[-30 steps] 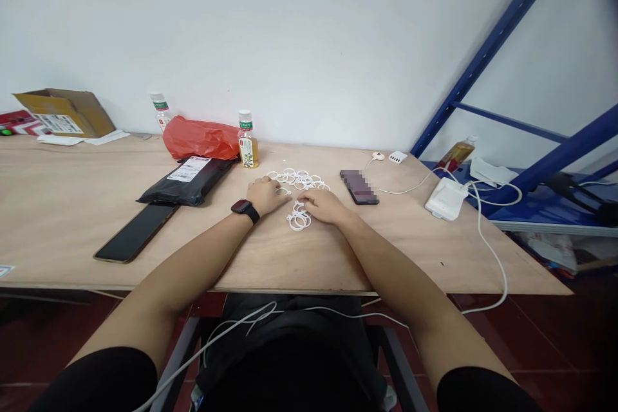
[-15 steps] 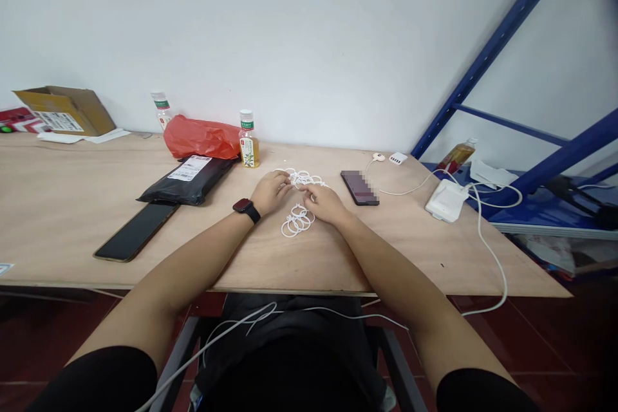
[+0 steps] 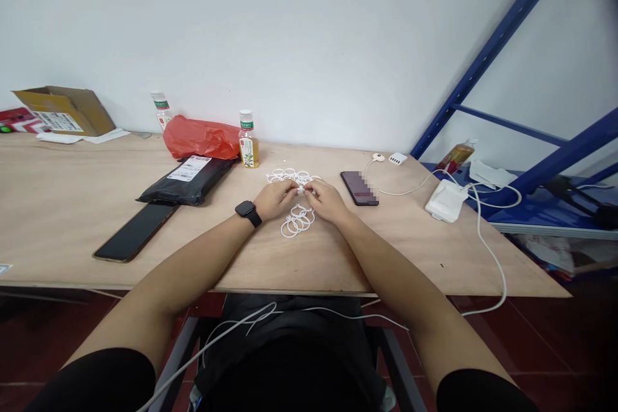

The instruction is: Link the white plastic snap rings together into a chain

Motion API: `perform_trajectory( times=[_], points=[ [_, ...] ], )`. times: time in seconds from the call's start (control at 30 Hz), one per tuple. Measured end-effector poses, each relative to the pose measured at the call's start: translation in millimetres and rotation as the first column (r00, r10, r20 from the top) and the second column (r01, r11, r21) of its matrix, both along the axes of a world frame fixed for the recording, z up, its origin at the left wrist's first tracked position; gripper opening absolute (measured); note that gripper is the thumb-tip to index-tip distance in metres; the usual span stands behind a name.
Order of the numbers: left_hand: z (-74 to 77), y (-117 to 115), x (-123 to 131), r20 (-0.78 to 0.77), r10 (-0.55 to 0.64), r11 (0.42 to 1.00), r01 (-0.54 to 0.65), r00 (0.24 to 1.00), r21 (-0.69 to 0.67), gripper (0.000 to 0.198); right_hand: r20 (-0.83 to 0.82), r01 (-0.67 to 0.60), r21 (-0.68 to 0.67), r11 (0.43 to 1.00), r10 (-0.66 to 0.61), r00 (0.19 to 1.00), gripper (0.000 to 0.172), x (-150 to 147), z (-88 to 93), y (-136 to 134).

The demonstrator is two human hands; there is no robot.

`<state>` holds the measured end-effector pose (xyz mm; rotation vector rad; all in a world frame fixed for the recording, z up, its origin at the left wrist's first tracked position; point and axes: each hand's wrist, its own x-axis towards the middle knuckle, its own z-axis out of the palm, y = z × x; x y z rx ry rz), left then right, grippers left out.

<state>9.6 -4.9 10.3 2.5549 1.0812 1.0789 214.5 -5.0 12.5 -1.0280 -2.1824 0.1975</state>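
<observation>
My left hand (image 3: 276, 198), with a black watch (image 3: 248, 212) at the wrist, has its fingers closed in a pinch. Opposite it, my right hand (image 3: 329, 201) pinches too, and the fingertips of both nearly meet on a small white plastic ring (image 3: 300, 189), mostly covered by the fingers. Just beyond the hands lies a heap of white plastic rings (image 3: 290, 173). Nearer to me, several overlapping white rings (image 3: 295, 226) form a cluster on the wooden table (image 3: 290, 265); whether they are linked I cannot tell.
A phone (image 3: 359, 188) lies to the right, with a white charger (image 3: 446, 200) and cables farther right. On the left are a black phone (image 3: 136, 232), a black parcel (image 3: 193, 181), a red bag (image 3: 203, 136) and a drink bottle (image 3: 249, 140). A blue rack (image 3: 512, 32) borders the right side.
My left hand has drawn back from the heap toward me, and both hands' fingertips have come together on a white ring. More of the heap shows. The front cluster stays put.
</observation>
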Motion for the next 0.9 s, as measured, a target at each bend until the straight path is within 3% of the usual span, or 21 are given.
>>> perform_trajectory(
  times=[0.4, 0.9],
  points=[
    [-0.3, 0.1, -0.6, 0.029, -0.010, 0.992, 0.006, 1.000, 0.126, 0.027, 0.045, -0.022, -0.020, 1.000, 0.023, 0.999, 0.012, -1.7, -2.3, 0.4],
    [2.1, -3.2, 0.3, 0.070, -0.049, 0.999, 0.047, 0.996, 0.027, 0.022, 0.083, -0.037, -0.037, 0.999, 0.040, 0.996, 0.016, -3.6, -0.5, -1.1]
  ],
)
